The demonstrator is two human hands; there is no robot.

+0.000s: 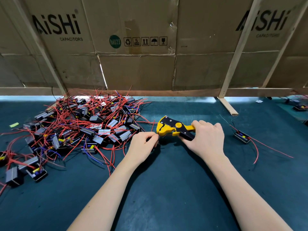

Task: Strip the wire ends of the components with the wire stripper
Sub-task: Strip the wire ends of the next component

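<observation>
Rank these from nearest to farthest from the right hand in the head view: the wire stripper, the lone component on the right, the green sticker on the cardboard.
1. Wire stripper: gripped by the right hand.
2. Lone component: on the mat, further right.
3. Green sticker: up on the cardboard wall.

The desk (pixel 166 189) wears a matt, dark teal mat with a slightly felted look. The wire stripper (pixel 175 128) is smooth yellow and black plastic with small metal rivets. The components (pixel 93 132) show dull grey metal casings and glossy red-insulated wires. Behind stands creased, matt corrugated cardboard (pixel 150 47) on rough bare-wood battens (pixel 236 52).
</observation>
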